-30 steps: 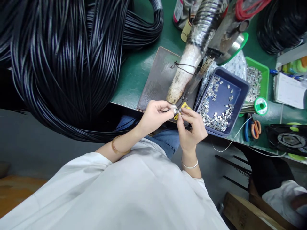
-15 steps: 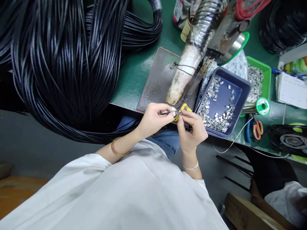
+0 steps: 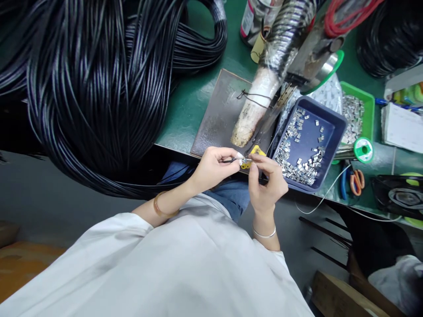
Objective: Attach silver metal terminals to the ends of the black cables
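Observation:
Between thumb and forefinger my left hand (image 3: 214,169) pinches the end of a black cable (image 3: 228,161). A white wrap covers the tip of one finger. From the pinch a small shiny metal piece (image 3: 243,161) points to the right. My right hand (image 3: 268,178) is just beside it, thumb and forefinger drawn together around its thin far end; what lies between these fingertips is too small to make out. Under the fingertips, a yellow piece with round holes (image 3: 257,151) rests at the front edge of a dark board (image 3: 214,114).
Small metal connectors fill parts of a blue tray (image 3: 306,132) on the right, with a green tray (image 3: 368,114) behind. A wrapped hose (image 3: 256,101) hangs over the board. Black cable bundles (image 3: 99,88) lie left. Pliers (image 3: 356,181), a solder spool (image 3: 363,149) and a fan (image 3: 399,193) sit right.
My right fingertips have drawn slightly right, away from my left ones, showing more of the thin metal end. My left hand keeps its pinch. The whole view has shifted a little.

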Motion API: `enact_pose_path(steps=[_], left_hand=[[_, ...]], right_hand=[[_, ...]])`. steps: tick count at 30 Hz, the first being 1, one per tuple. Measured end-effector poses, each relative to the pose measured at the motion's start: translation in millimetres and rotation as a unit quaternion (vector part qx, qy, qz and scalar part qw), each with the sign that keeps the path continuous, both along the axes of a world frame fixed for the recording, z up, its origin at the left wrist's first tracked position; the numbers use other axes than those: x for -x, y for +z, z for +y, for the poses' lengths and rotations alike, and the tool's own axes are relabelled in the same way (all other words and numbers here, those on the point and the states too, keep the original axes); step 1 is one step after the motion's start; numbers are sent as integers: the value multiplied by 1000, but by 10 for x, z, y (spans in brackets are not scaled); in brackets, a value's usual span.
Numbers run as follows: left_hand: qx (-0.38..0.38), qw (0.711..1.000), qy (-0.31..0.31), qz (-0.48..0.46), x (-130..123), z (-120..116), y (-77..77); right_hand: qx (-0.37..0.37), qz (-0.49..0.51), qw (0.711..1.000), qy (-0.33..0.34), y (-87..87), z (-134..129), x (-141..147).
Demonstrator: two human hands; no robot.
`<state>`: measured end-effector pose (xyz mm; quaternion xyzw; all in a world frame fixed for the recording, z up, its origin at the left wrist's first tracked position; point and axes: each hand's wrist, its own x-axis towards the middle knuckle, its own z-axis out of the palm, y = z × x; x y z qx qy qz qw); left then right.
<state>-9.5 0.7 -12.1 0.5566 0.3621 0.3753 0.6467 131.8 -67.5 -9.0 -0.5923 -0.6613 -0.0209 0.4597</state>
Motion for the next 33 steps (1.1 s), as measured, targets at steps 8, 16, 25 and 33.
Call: enact_pose_path(steps=[8, 16, 25, 33], left_hand=[[-82, 995, 21, 44, 79, -151, 26], [129, 978, -132, -96, 174, -88, 92], [-55, 995, -73, -27, 159, -191, -19], [-301, 950, 79, 36, 109, -199, -69]], right_hand=[[36, 38, 999, -5, 77, 26, -46], [24, 96, 995, -30, -16, -91, -94], [116, 17, 993, -28, 113, -81, 82], [-53, 159, 984, -64, 74, -60, 37]])
